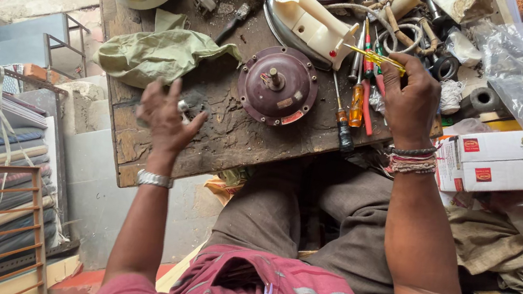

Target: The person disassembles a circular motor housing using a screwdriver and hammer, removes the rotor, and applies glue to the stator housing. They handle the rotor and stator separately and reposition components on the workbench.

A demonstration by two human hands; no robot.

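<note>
On the worn wooden surface [220, 140] in front of me sits the maroon motor housing [277, 85], round, shaft poking straight up at the camera. My right hand [410, 102] is off to its right, fingers clamped on a yellow-handled screwdriver [375, 58] that runs roughly sideways, its far end pointing left over the cream iron [309, 23]. My left hand [167, 113] is down at the lower left, near the surface's front edge, fingers spread apart, with some small metal bit [182, 106] resting against them (too tiny to say what it is, and I can't tell if I'm really gripping it).

So the housing lies between my two hands, a little nearer the right one. Just right of it is a row of spare screwdrivers [356, 103], orange and red handles, lying lengthwise away from me. A crumpled green rag [157, 53] sits up and left of the housing, near my left hand.
</note>
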